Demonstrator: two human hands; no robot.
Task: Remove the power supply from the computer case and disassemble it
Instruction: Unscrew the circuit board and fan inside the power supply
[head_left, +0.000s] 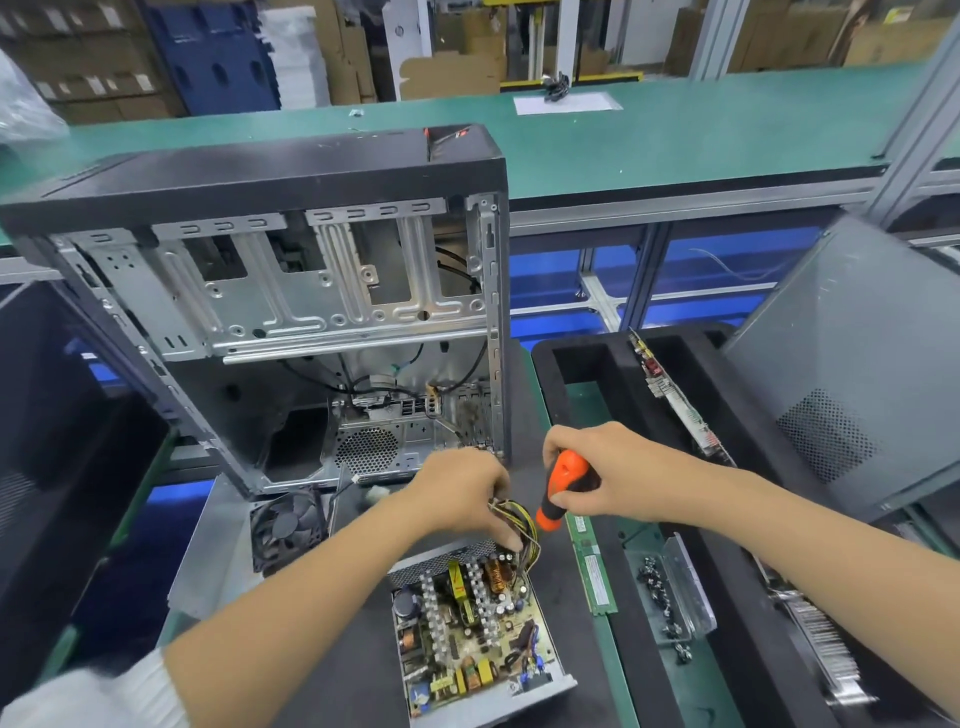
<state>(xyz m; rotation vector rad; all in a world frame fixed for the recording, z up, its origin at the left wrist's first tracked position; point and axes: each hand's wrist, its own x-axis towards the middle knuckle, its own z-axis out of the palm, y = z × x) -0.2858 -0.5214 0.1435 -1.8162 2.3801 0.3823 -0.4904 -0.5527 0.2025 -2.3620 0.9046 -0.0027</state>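
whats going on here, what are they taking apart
A person is stripping a power supply that already lies outside the computer case, cover off and circuit board exposed. The left hand grips its wire bundle at the far end, while the right hand holds an orange screwdriver just above it. A loose fan and a memory stick lie alongside.

Left hand gripping wires, right hand holding screwdriver

White ribbed sleeve, left arm; forearms bare.
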